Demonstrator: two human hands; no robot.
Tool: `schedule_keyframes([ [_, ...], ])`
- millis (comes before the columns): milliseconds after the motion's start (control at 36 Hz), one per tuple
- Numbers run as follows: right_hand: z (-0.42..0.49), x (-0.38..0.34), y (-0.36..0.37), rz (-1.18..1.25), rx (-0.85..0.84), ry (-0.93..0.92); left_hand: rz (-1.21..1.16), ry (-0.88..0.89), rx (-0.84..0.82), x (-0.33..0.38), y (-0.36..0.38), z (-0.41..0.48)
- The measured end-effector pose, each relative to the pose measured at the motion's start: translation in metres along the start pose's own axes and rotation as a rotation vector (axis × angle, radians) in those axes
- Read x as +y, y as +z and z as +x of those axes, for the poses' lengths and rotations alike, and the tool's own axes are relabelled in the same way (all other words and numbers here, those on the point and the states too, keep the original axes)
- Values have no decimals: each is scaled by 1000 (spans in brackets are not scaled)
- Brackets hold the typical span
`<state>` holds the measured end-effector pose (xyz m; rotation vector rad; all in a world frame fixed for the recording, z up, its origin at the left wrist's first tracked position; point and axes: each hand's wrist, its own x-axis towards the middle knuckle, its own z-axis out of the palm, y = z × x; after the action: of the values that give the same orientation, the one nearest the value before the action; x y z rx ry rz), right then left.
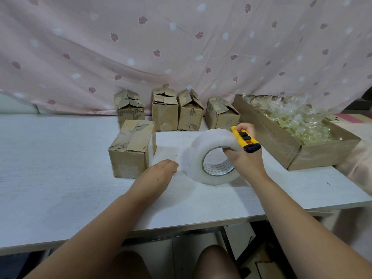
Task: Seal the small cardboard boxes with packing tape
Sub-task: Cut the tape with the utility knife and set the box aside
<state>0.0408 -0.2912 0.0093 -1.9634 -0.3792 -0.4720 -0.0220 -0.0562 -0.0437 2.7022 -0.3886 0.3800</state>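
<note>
A pink curtain (181, 47) printed with white dots and dark red leaves hangs across the whole back, well beyond the fingers, and drapes down onto the far edge of the white bench (50, 178). Soft, even light falls on the bench top. Beneath the near edge of the bench shows a dark metal frame (225, 238).

Counter (60, 158): one box (131, 150) just left of the left-hand fingers (173, 165); tape roll (213, 158) between both hands; four boxes (165, 111) in a row behind; open tray (291, 141) right of the right-hand fingers (244, 128), which hold a cutter (245, 139).
</note>
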Motion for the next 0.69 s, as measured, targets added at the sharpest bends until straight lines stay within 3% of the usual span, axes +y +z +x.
schedule_keyframes([
  [194, -1, -5, -2, -39, -28, -51, 63, -53, -137, -3, 2, 2],
  [389, -4, -14, 0, -138, -35, -155, 89, -30, -155, 1, -1, 1],
  [694, -6, -6, 5, -207, -70, -270, 422, 138, -136, 6, -9, -5],
])
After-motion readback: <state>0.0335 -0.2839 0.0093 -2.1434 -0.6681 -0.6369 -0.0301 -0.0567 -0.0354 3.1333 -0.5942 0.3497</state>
